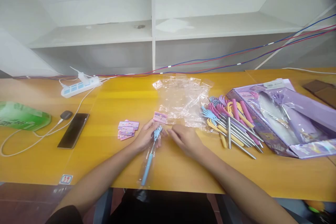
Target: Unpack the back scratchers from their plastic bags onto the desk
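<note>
My left hand [146, 135] is closed around the upper end of a blue back scratcher [148, 164] inside a clear plastic bag. Its small hand-shaped head lies by my fingers, and the handle points down toward the table's near edge. A pink and purple card [160, 117] stands out at the top, just above my fingers. Close by on the right, my right hand [186, 140] has its fingers curled in a pinch; what they hold, if anything, is hidden. To the left lies a small stack of similar cards [127, 129].
Clear plastic bags [181, 99] are spread behind my hands. Right of them sits a pile of back scratchers [233, 122], next to a purple box [286, 119] with packed ones inside. A phone [73, 131], a power strip [81, 86] and a green bag [23, 116] are left.
</note>
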Motion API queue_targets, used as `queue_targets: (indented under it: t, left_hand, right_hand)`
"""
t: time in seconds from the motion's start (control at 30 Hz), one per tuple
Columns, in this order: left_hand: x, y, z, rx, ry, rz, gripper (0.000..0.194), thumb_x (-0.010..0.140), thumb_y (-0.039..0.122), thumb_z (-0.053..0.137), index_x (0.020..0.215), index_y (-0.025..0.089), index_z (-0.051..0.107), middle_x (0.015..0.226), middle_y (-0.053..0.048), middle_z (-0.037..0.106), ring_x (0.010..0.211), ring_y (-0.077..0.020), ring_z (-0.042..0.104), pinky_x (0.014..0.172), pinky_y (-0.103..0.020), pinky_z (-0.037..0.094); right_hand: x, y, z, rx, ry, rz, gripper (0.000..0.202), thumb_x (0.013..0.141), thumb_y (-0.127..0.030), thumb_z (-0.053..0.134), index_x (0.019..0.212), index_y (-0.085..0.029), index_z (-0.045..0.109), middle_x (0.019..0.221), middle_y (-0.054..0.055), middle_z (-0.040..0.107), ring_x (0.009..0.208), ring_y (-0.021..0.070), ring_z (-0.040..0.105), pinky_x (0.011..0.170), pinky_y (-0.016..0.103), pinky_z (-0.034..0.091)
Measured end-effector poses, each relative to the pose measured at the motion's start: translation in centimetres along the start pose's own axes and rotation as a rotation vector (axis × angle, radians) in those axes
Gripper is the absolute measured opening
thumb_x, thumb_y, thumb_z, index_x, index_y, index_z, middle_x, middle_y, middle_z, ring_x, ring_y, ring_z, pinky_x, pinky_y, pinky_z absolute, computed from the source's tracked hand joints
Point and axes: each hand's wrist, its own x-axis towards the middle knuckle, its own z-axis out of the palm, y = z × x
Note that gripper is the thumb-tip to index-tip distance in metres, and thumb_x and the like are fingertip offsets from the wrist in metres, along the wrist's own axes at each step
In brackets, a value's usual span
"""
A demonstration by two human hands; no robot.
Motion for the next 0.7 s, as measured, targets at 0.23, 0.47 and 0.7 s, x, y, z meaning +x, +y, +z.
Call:
queue_targets:
  t: [0.23, 0.47, 0.7]
  left_hand:
    - [-0.7, 0.3, 0.2, 0.184, -0.093, -0.023, 0.047, 0.103, 0.062, 0.056, 0.118, 0.018, 0.061, 0.095, -0.006, 0.078, 0.039, -0.0082, 0.057, 0.038, -0.021, 0.042]
    - [-1.1, -0.1, 0.2, 0.317, -0.123, 0.006, 0.049, 0.103, 0.064, 0.054, 0.107, 0.017, 0.067, 0.084, -0.005, 0.076, 0.04, -0.0096, 0.056, 0.04, -0.022, 0.044]
    - [-1.1, 0.2, 0.4, 0.357, -0.156, -0.009, 0.047, 0.104, 0.063, 0.054, 0.11, 0.018, 0.065, 0.095, -0.006, 0.078, 0.042, -0.0094, 0.057, 0.04, -0.022, 0.045]
  right_hand:
    - [0.3, 2.6, 0.8, -0.278, 0.291, -0.187, 0.023, 0.105, -0.037, 0.067, 0.12, -0.019, 0.068, 0.106, 0.01, 0.068, 0.081, 0.0167, 0.067, 0.066, 0.028, 0.055]
    - [0.0, 2.4, 1.5, -0.3, 0.331, -0.284, 0.006, 0.102, -0.017, 0.066, 0.107, -0.02, 0.066, 0.099, 0.006, 0.071, 0.085, 0.0162, 0.069, 0.072, 0.027, 0.057]
    - [-0.3, 2.1, 1.9, -0.287, 0.367, -0.234, 0.01, 0.096, -0.014, 0.068, 0.095, -0.021, 0.061, 0.091, 0.003, 0.068, 0.076, 0.0139, 0.065, 0.067, 0.025, 0.052]
